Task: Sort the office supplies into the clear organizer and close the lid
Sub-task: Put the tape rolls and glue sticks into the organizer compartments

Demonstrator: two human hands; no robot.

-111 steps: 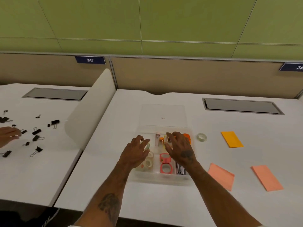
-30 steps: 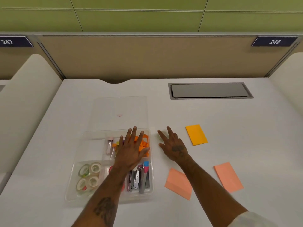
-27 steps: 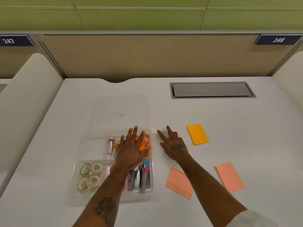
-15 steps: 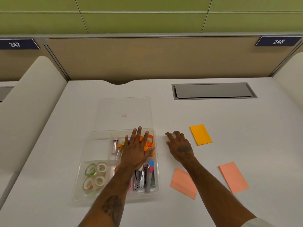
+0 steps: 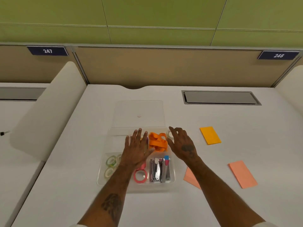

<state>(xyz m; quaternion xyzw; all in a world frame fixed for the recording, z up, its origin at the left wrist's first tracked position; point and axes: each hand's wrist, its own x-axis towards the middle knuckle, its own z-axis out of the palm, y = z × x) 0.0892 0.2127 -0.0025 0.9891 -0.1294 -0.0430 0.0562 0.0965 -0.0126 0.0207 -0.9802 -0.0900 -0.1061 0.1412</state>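
Since half a second ago: right hand (image 5: pixel 182 145) off the bare tabletop (image 5: pixel 78 169), now at far right corner of clear organizer (image 5: pixel 137 188). Small clear tape roll (image 5: pixel 170 134) pinched between thumb and index fingers, right at the rim; inside or outside, cannot tell. Left hand (image 5: pixel 136 150) same spot as before, palm down over the middle compartments, fingers straight, spread, released.

Open room right of organizer up to orange sticky pad (image 5: pixel 210 135). Salmon sticky pad (image 5: pixel 190 177) near organizer's near right corner, partly under right forearm; second salmon sticky pad (image 5: pixel 242 174) well apart to the right. Cream divider panel (image 5: pixel 47 112) along left tabletop edge, grey cable hatch (image 5: pixel 221 97) far right.

Organizer see-through, rounded corners, divided. Clear lid (image 5: pixel 139 108) off, flat on tabletop just beyond far edge.

Contents:
- far right: orange bands (image 5: pixel 157 141)
- near right: metal tools (image 5: pixel 158 169), pink and blue tips
- near middle: pink tape roll (image 5: pixel 140 176)
- near left: greenish tape rolls (image 5: pixel 110 163)
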